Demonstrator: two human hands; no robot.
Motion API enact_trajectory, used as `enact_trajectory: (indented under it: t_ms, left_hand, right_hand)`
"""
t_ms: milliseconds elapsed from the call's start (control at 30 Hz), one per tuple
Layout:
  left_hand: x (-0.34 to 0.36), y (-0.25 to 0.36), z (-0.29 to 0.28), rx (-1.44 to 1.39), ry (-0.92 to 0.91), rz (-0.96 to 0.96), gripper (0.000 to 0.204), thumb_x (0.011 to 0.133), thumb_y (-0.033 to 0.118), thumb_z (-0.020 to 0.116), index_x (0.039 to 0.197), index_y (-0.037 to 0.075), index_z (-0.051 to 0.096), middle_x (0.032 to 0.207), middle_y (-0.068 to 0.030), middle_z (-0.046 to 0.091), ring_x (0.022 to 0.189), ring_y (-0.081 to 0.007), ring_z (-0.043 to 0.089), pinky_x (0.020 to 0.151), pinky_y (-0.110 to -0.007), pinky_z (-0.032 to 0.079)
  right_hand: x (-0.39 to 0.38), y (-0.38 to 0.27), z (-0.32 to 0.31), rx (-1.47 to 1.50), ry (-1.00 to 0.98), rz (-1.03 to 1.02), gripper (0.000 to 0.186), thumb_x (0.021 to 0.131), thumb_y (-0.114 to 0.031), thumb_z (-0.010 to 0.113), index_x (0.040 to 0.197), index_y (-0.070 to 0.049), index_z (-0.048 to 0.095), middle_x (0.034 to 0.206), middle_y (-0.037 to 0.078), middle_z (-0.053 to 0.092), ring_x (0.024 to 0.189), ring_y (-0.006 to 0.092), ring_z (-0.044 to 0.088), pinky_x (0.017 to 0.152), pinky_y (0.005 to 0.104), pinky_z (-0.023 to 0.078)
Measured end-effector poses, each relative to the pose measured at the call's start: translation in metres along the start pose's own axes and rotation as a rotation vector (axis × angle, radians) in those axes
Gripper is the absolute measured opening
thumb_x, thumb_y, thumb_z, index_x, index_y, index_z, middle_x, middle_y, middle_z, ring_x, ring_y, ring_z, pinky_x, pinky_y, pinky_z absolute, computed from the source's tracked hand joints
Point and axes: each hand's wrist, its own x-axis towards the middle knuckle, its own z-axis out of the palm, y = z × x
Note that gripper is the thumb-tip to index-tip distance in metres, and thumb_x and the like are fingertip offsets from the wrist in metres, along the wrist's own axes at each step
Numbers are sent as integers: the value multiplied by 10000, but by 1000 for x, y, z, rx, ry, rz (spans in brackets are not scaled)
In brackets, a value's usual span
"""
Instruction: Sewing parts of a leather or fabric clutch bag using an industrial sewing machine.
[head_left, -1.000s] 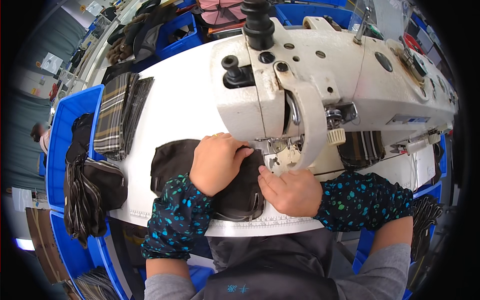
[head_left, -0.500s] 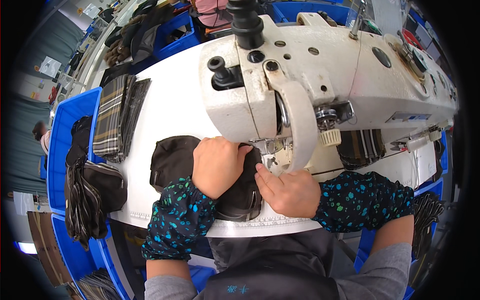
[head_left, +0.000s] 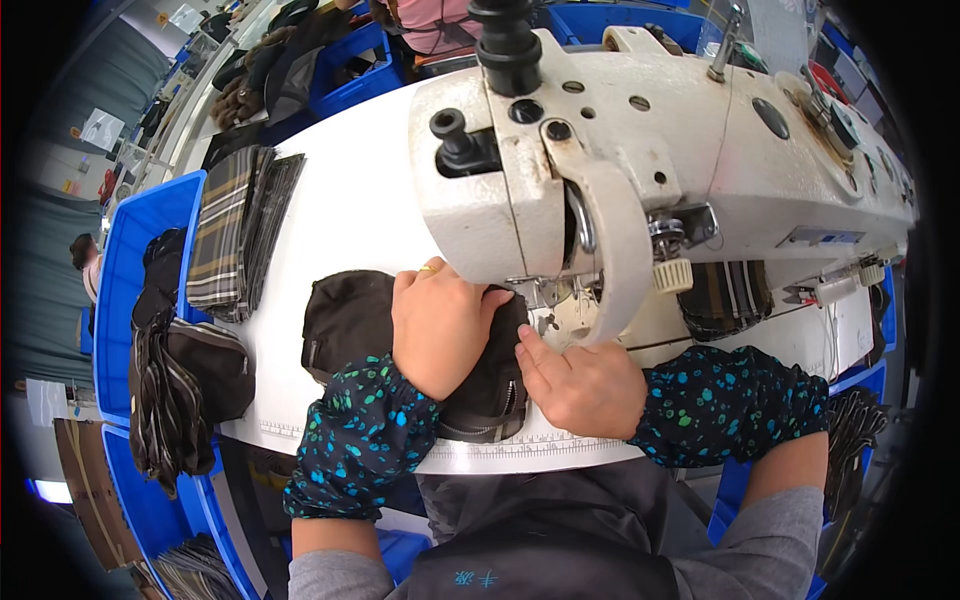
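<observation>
A dark brown fabric piece with short zips lies on the white sewing table, its right edge beside the metal presser foot of a white sewing machine. My left hand rests on top of the fabric, fingers bent over it, the thumb pointing at the presser foot. At the right edge of the cloth, my right hand pinches with its fingertips, the index finger nearest the foot. The undersides of both hands are hidden, and the machine head covers the upper part of the stitching area.
Plaid fabric pieces are stacked at the left. Beside them, a blue bin has dark zipped pieces hanging over its edge. More plaid cloth lies beneath the machine arm. A printed ruler runs along the table's front edge.
The machine and both hands appear slightly farther right and lower in the picture as the view shifts. The hands stay at the same edge of the fabric.
</observation>
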Motion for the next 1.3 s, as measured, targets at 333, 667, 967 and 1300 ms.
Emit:
enact_trajectory:
  t_ms: [333,667,967,1300]
  left_hand:
    - [1,2,4,-52,-27,5,135,840,188,747,914,77,732,830,-94,688,838,-309,649,757,-453,380]
    - [18,-16,44,-191,142,153,167,754,77,734,916,120,739,877,-89,710,855,-336,649,803,-461,388]
    - [20,-22,52,-196,96,137,180,700,66,737,873,115,729,850,-86,697,865,-342,645,817,-456,393]
    - [14,-19,11,-88,117,133,224,759,127,750,982,150,750,968,-62,714,977,-306,645,960,-505,379]
  right_hand:
    - [1,2,-4,16,-76,-21,272,790,-143,671,995,16,754,1131,206,736,535,126,591,490,278,475]
    - [2,20,-2,-9,-69,2,312,760,-113,643,993,62,751,1024,233,750,474,142,590,431,284,402]
    - [0,21,3,-22,-36,7,357,744,-116,632,1037,50,750,989,171,749,465,127,560,427,291,366]
    - [1,27,12,-45,37,-13,335,743,-113,655,1042,2,752,939,113,741,566,183,625,515,317,469]
